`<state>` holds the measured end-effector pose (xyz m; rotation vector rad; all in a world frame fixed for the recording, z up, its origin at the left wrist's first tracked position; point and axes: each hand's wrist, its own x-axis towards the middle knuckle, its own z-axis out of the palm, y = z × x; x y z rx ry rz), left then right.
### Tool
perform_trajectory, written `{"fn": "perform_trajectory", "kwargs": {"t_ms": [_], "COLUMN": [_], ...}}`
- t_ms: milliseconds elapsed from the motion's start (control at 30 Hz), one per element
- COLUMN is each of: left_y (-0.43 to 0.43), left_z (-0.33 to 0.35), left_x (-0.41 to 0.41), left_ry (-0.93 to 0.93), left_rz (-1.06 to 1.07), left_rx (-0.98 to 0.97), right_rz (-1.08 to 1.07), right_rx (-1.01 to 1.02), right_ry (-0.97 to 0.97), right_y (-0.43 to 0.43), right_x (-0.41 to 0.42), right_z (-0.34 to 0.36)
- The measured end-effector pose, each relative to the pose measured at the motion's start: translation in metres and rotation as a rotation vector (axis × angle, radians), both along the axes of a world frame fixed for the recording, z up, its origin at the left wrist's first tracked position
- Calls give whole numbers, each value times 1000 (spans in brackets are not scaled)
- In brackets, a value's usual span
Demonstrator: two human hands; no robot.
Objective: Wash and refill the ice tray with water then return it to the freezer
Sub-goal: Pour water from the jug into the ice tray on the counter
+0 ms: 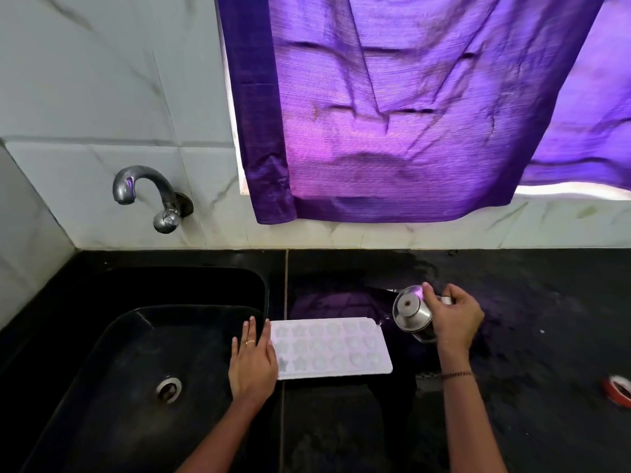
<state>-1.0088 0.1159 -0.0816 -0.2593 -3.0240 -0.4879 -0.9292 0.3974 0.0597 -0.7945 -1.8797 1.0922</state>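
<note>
**A:** Fig. 1, which step is being shown?

**B:** The refilling. I am tilting a steel jug (411, 314) with my right hand (456, 317), whose grip is clamped round the jug's body and handle side. A thin stream of water (379, 323) is running from its lip into the far right corner of the ice tray (331, 348).

**A:** And where is the tray lying?

**B:** It is lying flat on the black desk (529, 302), just beside the sink (119, 336), with its long side running left to right. My left hand (254, 361) is resting against its left end with the fingers straight and together. That grip is not closed on anything and is only steadying the tray.

**A:** Is the washing finished?

**B:** I am judging so, since the tap (146, 189) is not running and the tray is out of the sink. How full each mould is, I cannot tell.

**A:** What is the next move calling for?

**B:** A slow sweep of the spout along the rows, so that each mould fills without flooding the rim. After that comes a level, two-handed lift, because a full tray spills at the slightest tilt. A roll of red tape (618, 390) is lying well apart, out of the way.
</note>
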Motion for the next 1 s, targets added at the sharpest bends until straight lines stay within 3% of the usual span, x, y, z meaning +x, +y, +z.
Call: {"fn": "perform_trajectory", "kwargs": {"t_ms": [400, 733, 1000], "left_y": [0, 2, 4], "left_z": [1, 8, 10], "left_x": [-1, 0, -1], "left_ry": [-4, -29, -39], "left_rz": [0, 13, 16], "left_rx": [-20, -90, -125], "right_rz": [-30, -28, 8], "right_rx": [-37, -298, -269], "right_ry": [30, 155, 104], "right_y": [-1, -6, -9], "right_x": [2, 2, -2], "right_z": [2, 18, 12]}}
